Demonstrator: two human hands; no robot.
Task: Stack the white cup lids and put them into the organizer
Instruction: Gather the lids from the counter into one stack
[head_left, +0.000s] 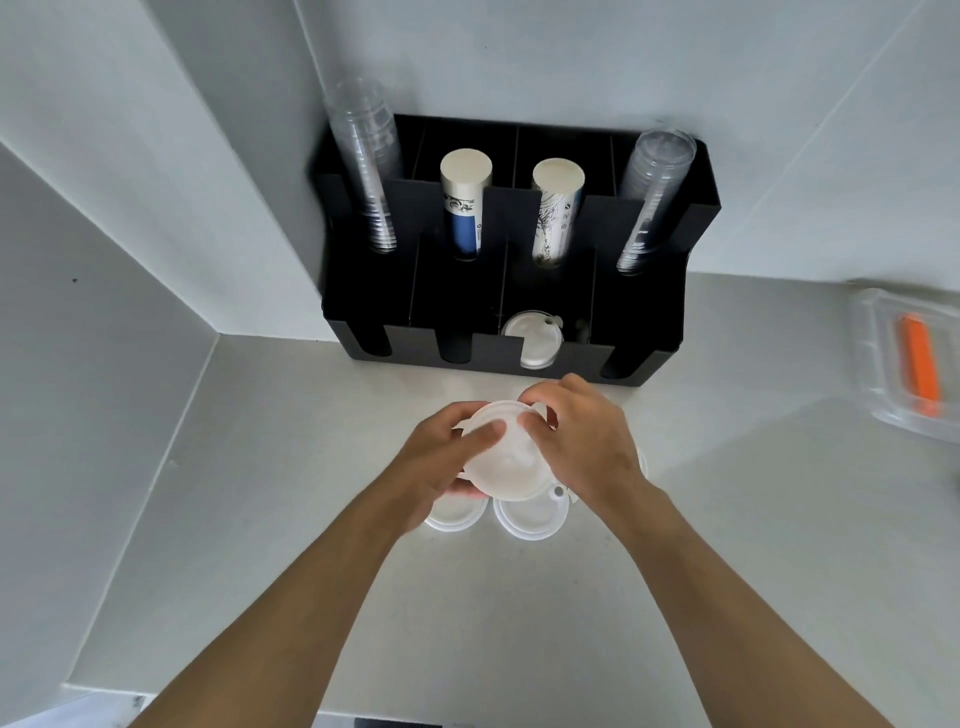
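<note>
Both hands grip a small stack of white cup lids (511, 460) just above the counter. My left hand (441, 457) holds its left side, thumb on top. My right hand (587, 441) holds its right side, fingers curled over the far rim. Two more white lids lie flat on the counter below: one (457, 512) under my left hand, one (527, 517) nearer the middle. The black organizer (644, 332) stands against the wall behind. A white lid (532, 338) lies in its third lower front slot from the left.
The organizer's upper slots hold two stacks of clear cups (366, 166) (652, 197) and two stacks of paper cups (465, 202) (553, 208). A clear plastic box with an orange item (917, 364) sits at the right. Walls meet in a corner at the left.
</note>
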